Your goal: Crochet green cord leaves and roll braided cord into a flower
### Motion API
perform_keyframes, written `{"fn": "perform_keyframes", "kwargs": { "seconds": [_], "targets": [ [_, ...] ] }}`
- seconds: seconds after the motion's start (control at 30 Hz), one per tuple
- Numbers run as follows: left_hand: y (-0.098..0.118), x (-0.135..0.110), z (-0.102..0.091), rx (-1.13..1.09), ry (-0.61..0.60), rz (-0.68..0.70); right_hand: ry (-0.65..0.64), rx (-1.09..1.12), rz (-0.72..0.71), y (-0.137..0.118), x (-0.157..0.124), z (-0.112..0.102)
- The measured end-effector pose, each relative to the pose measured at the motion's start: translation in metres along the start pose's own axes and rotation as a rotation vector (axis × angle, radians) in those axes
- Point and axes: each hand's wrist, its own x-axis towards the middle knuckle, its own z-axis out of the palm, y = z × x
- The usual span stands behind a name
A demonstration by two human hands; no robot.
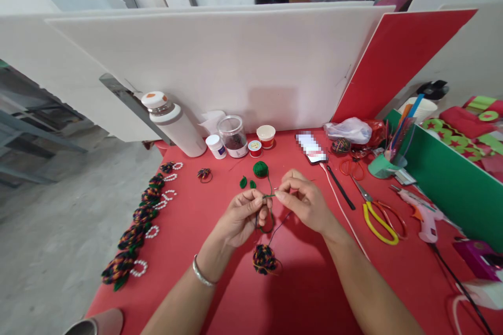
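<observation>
Over the middle of the red table, my left hand (244, 214) pinches a small piece of green yarn (269, 196) between thumb and fingers. My right hand (304, 200) is closed on a thin crochet hook (276, 189), mostly hidden by the fingers, close against that yarn. A strand runs up to a green yarn ball (260, 169). Two small green yarn leaves (243, 182) lie left of the ball. Below my hands rests a multicoloured yarn flower (264, 259) with loose ends, and a dark strand stretches from it toward my right hand.
Several yarn flowers with white bead loops (143, 214) line the left edge. A flask (173, 123), jars (232, 136) and a paper cup (266, 136) stand behind. On the right lie a phone (311, 147), yellow-handled scissors (373, 214), a glue gun (424, 214) and a green box (451, 167).
</observation>
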Motion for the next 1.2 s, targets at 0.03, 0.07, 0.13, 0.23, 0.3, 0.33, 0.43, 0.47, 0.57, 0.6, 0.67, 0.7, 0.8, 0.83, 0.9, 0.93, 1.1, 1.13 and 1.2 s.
{"fn": "perform_keyframes", "kwargs": {
  "seconds": [0.03,0.07,0.13,0.23,0.3,0.33,0.43,0.47,0.57,0.6,0.67,0.7,0.8,0.83,0.9,0.93,1.1,1.13,1.2],
  "targets": [
    [0.0,0.0,-0.001,-0.007,-0.005,-0.006,0.008,0.124,0.029,0.002,0.001,0.001],
    [-0.001,0.001,-0.001,-0.011,-0.009,-0.011,0.014,0.269,0.068,0.005,0.002,0.003],
    [-0.002,0.001,-0.001,-0.015,-0.015,-0.021,0.008,0.555,0.157,0.01,0.003,0.007],
    [-0.004,0.001,-0.001,-0.021,-0.03,-0.034,-0.002,0.745,0.225,0.013,0.003,0.009],
    [-0.004,0.001,-0.001,-0.023,-0.032,-0.033,-0.012,0.613,0.198,0.01,0.001,0.008],
    [-0.004,0.001,-0.001,-0.022,-0.031,-0.028,-0.017,0.47,0.16,0.008,0.0,0.007],
    [-0.004,0.002,-0.002,-0.001,-0.024,-0.018,-0.058,-0.033,-0.034,0.003,-0.003,0.002],
    [-0.003,0.002,-0.002,0.006,-0.023,-0.02,-0.075,-0.152,-0.1,0.002,-0.004,0.0],
    [-0.003,0.003,-0.002,0.007,-0.015,-0.028,-0.134,-0.295,-0.195,0.003,-0.005,-0.003],
    [-0.004,0.003,-0.002,0.003,-0.013,-0.029,-0.141,-0.304,-0.2,0.004,-0.005,-0.003],
    [-0.004,0.003,-0.003,-0.004,-0.012,-0.033,-0.14,-0.307,-0.212,0.005,-0.005,-0.003],
    [-0.005,0.003,-0.003,-0.008,-0.013,-0.035,-0.137,-0.305,-0.222,0.006,-0.005,-0.003],
    [-0.006,0.003,-0.004,-0.024,-0.012,-0.04,-0.131,-0.304,-0.235,0.008,-0.005,-0.002],
    [-0.006,0.004,-0.004,-0.031,-0.013,-0.039,-0.13,-0.307,-0.231,0.009,-0.005,-0.002],
    [-0.007,0.004,-0.004,-0.042,-0.019,-0.037,-0.13,-0.313,-0.224,0.01,-0.005,-0.002],
    [-0.007,0.005,-0.004,-0.047,-0.022,-0.036,-0.13,-0.317,-0.22,0.01,-0.005,-0.002],
    [-0.006,0.004,-0.002,-0.068,-0.02,-0.036,-0.117,-0.323,-0.215,0.011,-0.005,-0.001],
    [-0.005,0.004,-0.002,-0.071,-0.017,-0.034,-0.107,-0.323,-0.212,0.011,-0.004,-0.001],
    [-0.005,0.003,-0.001,-0.072,-0.014,-0.029,-0.088,-0.328,-0.199,0.01,-0.005,-0.001]
  ]
}}
